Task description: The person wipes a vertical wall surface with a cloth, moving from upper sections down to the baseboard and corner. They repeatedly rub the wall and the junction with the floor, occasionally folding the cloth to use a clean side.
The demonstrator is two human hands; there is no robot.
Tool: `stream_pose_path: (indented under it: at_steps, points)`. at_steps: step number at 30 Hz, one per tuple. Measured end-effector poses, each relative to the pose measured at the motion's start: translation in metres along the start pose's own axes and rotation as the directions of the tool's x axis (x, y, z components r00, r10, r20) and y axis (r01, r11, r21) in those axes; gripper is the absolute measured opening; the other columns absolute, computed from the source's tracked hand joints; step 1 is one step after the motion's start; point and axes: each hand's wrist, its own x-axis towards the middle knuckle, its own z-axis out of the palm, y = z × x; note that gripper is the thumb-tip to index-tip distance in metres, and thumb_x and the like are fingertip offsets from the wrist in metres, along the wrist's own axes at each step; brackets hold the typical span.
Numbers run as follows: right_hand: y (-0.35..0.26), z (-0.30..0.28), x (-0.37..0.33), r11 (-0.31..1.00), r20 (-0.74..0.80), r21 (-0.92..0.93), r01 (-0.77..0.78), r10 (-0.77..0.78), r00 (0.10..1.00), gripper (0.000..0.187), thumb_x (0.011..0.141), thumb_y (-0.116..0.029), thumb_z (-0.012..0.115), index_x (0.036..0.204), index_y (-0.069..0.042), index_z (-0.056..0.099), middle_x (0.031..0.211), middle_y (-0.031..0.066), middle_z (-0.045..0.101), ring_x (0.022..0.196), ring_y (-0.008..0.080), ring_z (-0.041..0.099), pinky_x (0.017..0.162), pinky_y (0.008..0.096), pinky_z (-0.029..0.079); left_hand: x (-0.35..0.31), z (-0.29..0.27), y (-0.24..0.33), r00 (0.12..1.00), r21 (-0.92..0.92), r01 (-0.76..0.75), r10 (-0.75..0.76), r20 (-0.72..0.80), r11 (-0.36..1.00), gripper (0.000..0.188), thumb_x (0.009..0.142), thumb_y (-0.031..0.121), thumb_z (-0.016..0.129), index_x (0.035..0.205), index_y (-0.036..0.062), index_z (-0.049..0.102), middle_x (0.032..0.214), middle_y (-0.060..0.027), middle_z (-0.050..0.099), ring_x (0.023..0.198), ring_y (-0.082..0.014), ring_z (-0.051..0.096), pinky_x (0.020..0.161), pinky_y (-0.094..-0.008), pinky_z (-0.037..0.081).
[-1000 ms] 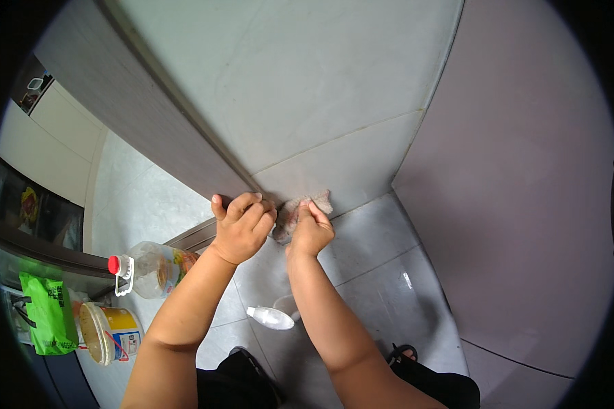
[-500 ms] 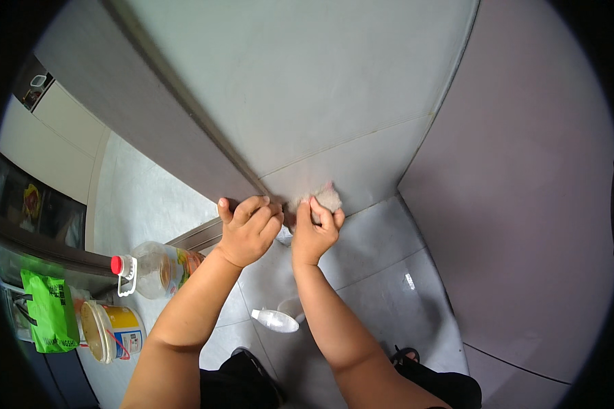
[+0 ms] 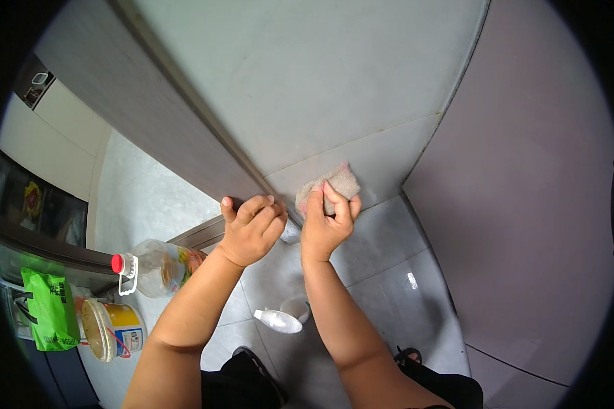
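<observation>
My right hand (image 3: pixel 326 221) presses a pinkish-grey cloth (image 3: pixel 340 180) against the lowest wall tile (image 3: pixel 382 160), just above the floor. My left hand (image 3: pixel 251 226) grips the edge of the dark door frame (image 3: pixel 184 129) right beside it, fingers curled around the frame. Both forearms rise from the lower edge of the view.
A small white bottle (image 3: pixel 278 320) lies on the grey floor tiles (image 3: pixel 382 266) next to a clear cup (image 3: pixel 297 307). A large clear oil bottle with a red cap (image 3: pixel 153 267), a yellow tub (image 3: pixel 112 328) and a green bag (image 3: pixel 48 307) sit at the left. A mauve wall (image 3: pixel 525 204) stands at the right.
My right hand has slid the cloth up and to the right along the wall tile. My left hand stays on the door frame.
</observation>
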Motion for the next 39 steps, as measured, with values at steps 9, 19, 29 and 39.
stream_pose_path:
  at_steps: [9,19,29,39]
  points:
    - [0.078,-0.016,-0.008,0.630,0.311,-0.128,0.766,-0.708,0.634,0.025,0.078,-0.009,0.079,0.098,-0.021,0.070,0.127,0.0118,0.048,0.112,0.0369,0.049,0.094,0.0467,0.045,0.000,0.002,0.001,0.999,-0.020,-0.015,0.014,-0.042,1.000,0.012,0.080,0.014,0.069,0.075,0.0172,0.059,0.086,0.0096,0.067,0.103,-0.0159,0.058,0.120,-0.0546,0.000]
    - [0.158,-0.080,-0.034,0.838,0.399,-0.479,0.263,-0.060,0.915,0.017,0.082,-0.010,0.069,0.098,-0.015,0.066,0.112,0.0074,0.058,0.100,0.0306,0.058,0.088,0.0410,0.050,0.001,0.000,-0.002,0.999,-0.037,-0.022,0.021,-0.041,0.999,0.014,0.079,0.011,0.069,0.074,0.0161,0.057,0.085,0.0080,0.067,0.103,-0.0162,0.058,0.121,-0.0523,0.002]
    - [0.035,-0.057,0.058,0.093,0.639,0.738,-0.668,0.218,0.737,0.027,0.092,-0.030,0.056,0.110,-0.010,0.057,0.102,0.0075,0.062,0.096,0.0191,0.060,0.076,0.0318,0.051,0.000,-0.003,-0.002,1.000,-0.055,-0.019,0.019,-0.002,0.998,0.013,0.078,0.010,0.069,0.075,0.0162,0.057,0.086,0.0078,0.066,0.103,-0.0155,0.058,0.121,-0.0528,0.002]
    - [0.107,-0.021,-0.013,0.876,-0.186,-0.047,-0.480,0.464,0.866,0.063,0.097,-0.029,0.062,0.144,0.008,0.042,0.139,0.0219,0.054,0.119,0.0252,0.058,0.098,0.0318,0.047,0.000,0.001,0.001,1.000,-0.031,0.001,-0.002,-0.022,1.000,0.015,0.079,0.010,0.069,0.076,0.0166,0.057,0.085,0.0093,0.065,0.101,-0.0158,0.058,0.121,-0.0537,0.000]
